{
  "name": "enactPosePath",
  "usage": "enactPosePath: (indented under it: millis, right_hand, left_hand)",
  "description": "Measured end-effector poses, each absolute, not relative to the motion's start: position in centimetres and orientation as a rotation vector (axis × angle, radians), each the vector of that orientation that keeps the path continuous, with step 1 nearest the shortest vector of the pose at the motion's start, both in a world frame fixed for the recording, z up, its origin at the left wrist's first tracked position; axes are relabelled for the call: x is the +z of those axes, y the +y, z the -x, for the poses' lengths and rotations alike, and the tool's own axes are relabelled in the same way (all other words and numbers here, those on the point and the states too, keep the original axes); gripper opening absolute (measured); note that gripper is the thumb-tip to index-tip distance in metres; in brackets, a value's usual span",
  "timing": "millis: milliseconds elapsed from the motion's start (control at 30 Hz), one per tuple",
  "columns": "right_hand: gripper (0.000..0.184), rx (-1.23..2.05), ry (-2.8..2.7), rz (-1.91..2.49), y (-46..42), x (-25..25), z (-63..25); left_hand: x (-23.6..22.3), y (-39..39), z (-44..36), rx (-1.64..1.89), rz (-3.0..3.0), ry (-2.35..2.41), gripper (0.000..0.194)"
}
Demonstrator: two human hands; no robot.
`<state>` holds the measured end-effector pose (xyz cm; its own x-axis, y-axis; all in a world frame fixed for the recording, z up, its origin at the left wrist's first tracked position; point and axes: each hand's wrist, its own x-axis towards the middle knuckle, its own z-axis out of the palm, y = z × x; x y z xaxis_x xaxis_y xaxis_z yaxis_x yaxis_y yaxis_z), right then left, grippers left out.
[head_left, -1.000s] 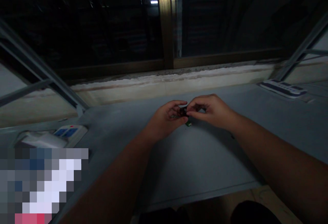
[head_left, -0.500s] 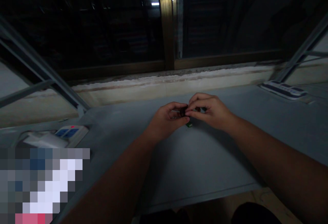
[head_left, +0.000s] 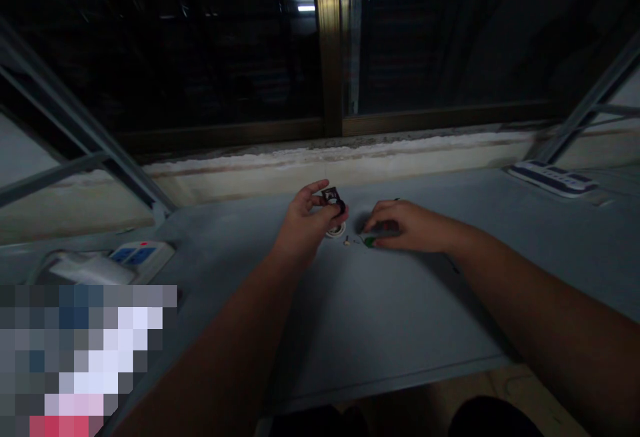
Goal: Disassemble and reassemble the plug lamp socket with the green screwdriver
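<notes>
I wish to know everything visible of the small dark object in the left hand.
The small dark object looks nearly black, with a squarish upper part showing paler detail and a rounded part below it. It may be plastic; the dim light leaves this unsure. The left hand grips it, seemingly raised above the table. The hand hides the rest.

The worktop [head_left: 400, 324] looks smooth and matt, the power strips at left [head_left: 159, 256] and right [head_left: 553, 179] like smooth plastic, the window post [head_left: 329, 44] like brassy, glossy metal between dark, reflective glass panes [head_left: 240, 57], and the ledge [head_left: 280, 150] below rough and flaking.
</notes>
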<state>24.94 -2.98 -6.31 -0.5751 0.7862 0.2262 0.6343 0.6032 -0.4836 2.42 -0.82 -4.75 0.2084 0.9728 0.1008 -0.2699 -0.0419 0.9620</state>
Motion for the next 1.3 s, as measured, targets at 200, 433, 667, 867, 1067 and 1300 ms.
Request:
enactPosePath:
  millis: [200, 433, 667, 867, 1067, 1300]
  right_hand:
    - [0.015, 0.656, -2.407, 1.200, -3.4, -6.5, -24.0]
    - [0.020, 0.797, -2.025, 1.192, -3.2, -6.1, -24.6]
    - [0.026, 0.775, -1.854, 1.032, -2.8, -6.6, -24.6]
    - [0.021, 0.658, -1.882, 0.954, -3.0, -6.2, -24.5]
    - [0.017, 0.577, -1.908, 0.890, -3.3, -5.7, -24.2]
    - [0.014, 0.818, -1.806, 0.893, -3.7, -5.9, -23.8]
  left_hand:
    - [-4.8, -0.7, -2.3, 1.166, -1.166, 0.759, 0.038]
    - [-5.2, -0.4, -2.2, 1.162, -1.257, 0.843, 0.035]
    - [-5.5, -0.4, -2.2, 1.116, -1.288, 0.828, 0.033]
    - [-5.9, -0.2, -2.3, 1.066, -1.369, 0.798, 0.028]
    - [-6.0, -0.1, -2.2, 1.069, -1.355, 0.795, 0.029]
    - [-6.0, -0.4, -2.3, 1.070, -1.350, 0.771, 0.026]
